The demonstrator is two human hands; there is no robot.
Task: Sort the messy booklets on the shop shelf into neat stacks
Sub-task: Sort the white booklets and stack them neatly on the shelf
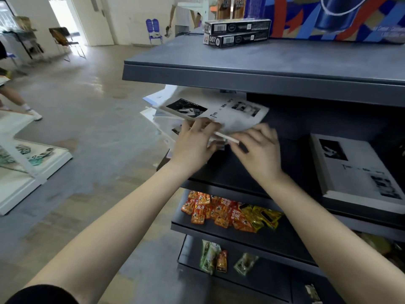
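Booklets (160,116) heaped loosely on the shelf (230,170), frame centre.
Left hand (192,143) grips the top booklet (238,116) by its near edge; right hand (260,150) touches its corner, hold too blurred to tell; neat stack (359,172) at right.

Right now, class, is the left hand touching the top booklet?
Touching. In the head view the left hand curls its fingers over the near edge of the top booklet, with the thumb beneath.
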